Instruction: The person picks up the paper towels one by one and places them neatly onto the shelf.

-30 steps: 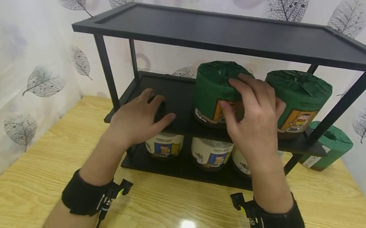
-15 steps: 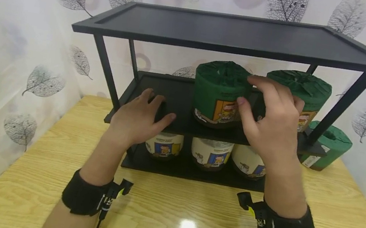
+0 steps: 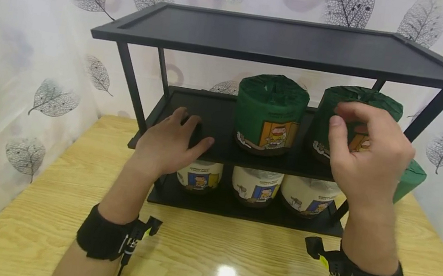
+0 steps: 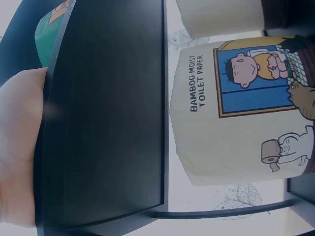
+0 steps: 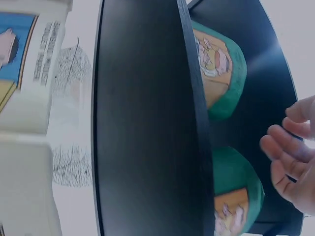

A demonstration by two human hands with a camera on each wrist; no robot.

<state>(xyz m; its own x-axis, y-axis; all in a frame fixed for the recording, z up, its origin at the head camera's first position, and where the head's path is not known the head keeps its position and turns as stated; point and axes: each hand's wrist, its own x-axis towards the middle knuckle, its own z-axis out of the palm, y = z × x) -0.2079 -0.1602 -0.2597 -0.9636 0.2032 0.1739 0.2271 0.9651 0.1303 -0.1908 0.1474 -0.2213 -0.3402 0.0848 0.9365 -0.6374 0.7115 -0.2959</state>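
Two toilet paper rolls in green wrapping stand upright on the rack's middle shelf: one at its centre (image 3: pixel 256 109), the other (image 3: pixel 383 101) toward the right end. My right hand (image 3: pixel 373 156) is in front of the right green roll, hiding part of it. Its fingers (image 5: pixel 290 147) are loosely bent with nothing between them, and the right wrist view shows them apart from both rolls. My left hand (image 3: pixel 167 142) lies at the left front of the middle shelf, fingers spread above the shelf surface, holding nothing. Its fingertips are out of the left wrist view.
The black rack (image 3: pixel 293 63) has a top board above the rolls. Three cream toilet paper rolls (image 3: pixel 255 188) stand on its bottom shelf. Behind my right wrist another green roll (image 3: pixel 413 178) is on the wooden table (image 3: pixel 186 257). A leaf-patterned curtain hangs behind.
My right hand has let go of the centre green roll and moved right, to the front of the right one. The centre roll stays on the shelf. My left hand has not moved.
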